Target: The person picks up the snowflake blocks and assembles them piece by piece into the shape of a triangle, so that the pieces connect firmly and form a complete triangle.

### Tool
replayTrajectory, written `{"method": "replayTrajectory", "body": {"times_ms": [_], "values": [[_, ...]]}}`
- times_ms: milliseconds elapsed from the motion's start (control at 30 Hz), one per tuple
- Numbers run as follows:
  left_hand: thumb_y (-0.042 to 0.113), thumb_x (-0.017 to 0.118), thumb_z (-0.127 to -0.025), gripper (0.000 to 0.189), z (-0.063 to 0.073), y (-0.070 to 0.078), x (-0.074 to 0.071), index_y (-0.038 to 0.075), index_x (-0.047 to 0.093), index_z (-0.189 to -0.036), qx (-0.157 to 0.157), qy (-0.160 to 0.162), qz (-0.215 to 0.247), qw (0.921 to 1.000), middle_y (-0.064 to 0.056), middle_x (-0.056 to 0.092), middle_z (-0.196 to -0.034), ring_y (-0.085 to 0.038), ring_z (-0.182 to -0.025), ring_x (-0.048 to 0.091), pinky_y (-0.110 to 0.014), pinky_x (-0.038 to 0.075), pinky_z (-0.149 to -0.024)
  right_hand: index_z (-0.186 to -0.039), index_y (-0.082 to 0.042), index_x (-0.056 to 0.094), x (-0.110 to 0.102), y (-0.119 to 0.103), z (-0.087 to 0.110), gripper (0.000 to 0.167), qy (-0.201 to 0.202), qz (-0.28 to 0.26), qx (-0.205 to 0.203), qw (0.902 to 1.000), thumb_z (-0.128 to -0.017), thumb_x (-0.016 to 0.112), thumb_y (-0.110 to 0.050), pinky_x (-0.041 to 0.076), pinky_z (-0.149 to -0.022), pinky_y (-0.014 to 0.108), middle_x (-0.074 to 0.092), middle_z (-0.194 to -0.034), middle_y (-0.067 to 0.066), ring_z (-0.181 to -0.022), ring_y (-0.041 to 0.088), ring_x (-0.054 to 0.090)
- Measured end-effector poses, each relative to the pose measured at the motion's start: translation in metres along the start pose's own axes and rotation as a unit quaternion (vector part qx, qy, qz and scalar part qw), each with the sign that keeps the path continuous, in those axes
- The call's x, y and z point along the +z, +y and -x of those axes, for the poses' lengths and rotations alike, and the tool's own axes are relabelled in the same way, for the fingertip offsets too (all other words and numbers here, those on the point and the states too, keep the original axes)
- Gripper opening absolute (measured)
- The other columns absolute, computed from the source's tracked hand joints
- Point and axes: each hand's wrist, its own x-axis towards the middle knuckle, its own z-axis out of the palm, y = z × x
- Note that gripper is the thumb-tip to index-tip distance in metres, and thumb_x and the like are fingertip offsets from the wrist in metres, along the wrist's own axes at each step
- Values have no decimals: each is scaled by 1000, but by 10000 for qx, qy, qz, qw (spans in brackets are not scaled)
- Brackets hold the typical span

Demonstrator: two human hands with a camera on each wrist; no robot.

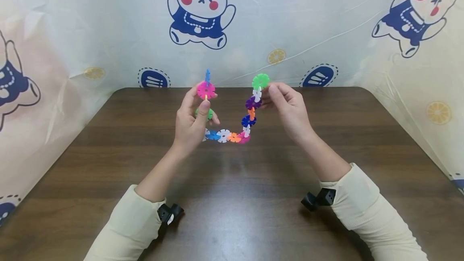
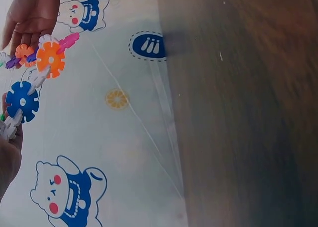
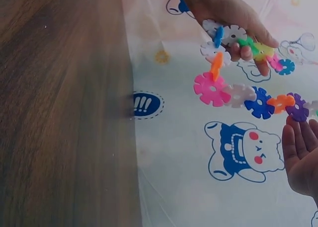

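Observation:
A chain of notched, flower-shaped plastic discs (image 1: 223,135) hangs in a U above the table between both hands. My left hand (image 1: 189,126) grips its left end, thumb in front and fingers behind. A pink disc (image 1: 206,90) with a blue disc (image 1: 208,76) on top sticks up above that thumb. At the other end is a green disc (image 1: 260,81), which my right hand (image 1: 290,110) holds at its edge. Right-hand fingers (image 3: 298,132) lie by the purple disc (image 3: 297,107) in the right wrist view. White, orange and dark blue discs make up much of the middle.
A brown wooden table (image 1: 232,196) lies under the hands. Behind and beside it hangs a pale sheet (image 1: 308,11) printed with bears and orange slices. Small black cameras (image 1: 170,214) sit on both wrists, at the cream sleeves (image 1: 127,224).

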Motion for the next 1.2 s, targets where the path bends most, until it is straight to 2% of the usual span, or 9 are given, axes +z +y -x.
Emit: {"method": "replayTrajectory", "body": {"times_ms": [167,433,733,933,1067,1200], "values": [[10,46,-97,38,1,0,2,4,40,-135,-89,-138,121,9998,-12,58,-111,-16,-56,59,-27,50,-52,-106,8,60,1,2,-1,24,-171,207,-95,9996,-89,63,-10,52,-76,29,65,-89,3,-79,18,62],[12,45,-98,42,4,-1,8,7,37,-139,-525,-565,224,9968,-11,60,-116,-19,-61,64,-31,50,-54,-103,9,60,8,6,-2,17,-425,587,-234,9971,-88,60,0,52,-76,30,65,-90,4,-81,20,63],[11,44,-98,41,6,1,11,7,38,-138,-603,-1134,340,9911,-13,59,-115,-29,-67,64,-36,50,-55,-99,9,63,11,6,-2,16,-430,832,-142,9955,-88,61,-2,53,-71,31,66,-85,7,-75,19,63],[9,45,-97,38,6,1,11,5,43,-135,-761,-1157,714,9878,-18,61,-109,-33,-60,60,-32,47,-53,-98,8,63,11,7,-1,16,-450,933,0,9946,-88,62,-5,53,-72,34,66,-86,9,-75,20,63],[7,46,-96,37,5,1,11,4,45,-133,-878,-1154,819,9860,-17,61,-101,-28,-56,59,-31,47,-53,-98,7,63,12,8,0,16,-497,962,47,9941,-88,62,-5,53,-71,35,66,-86,11,-75,21,63],[11,49,-96,36,5,1,12,5,46,-132,-1172,-1105,744,9841,-14,60,-92,-23,-53,57,-31,50,-53,-98,6,63,12,9,1,15,-575,1058,156,9926,-88,62,-6,53,-68,31,65,-86,11,-74,21,62]]}}
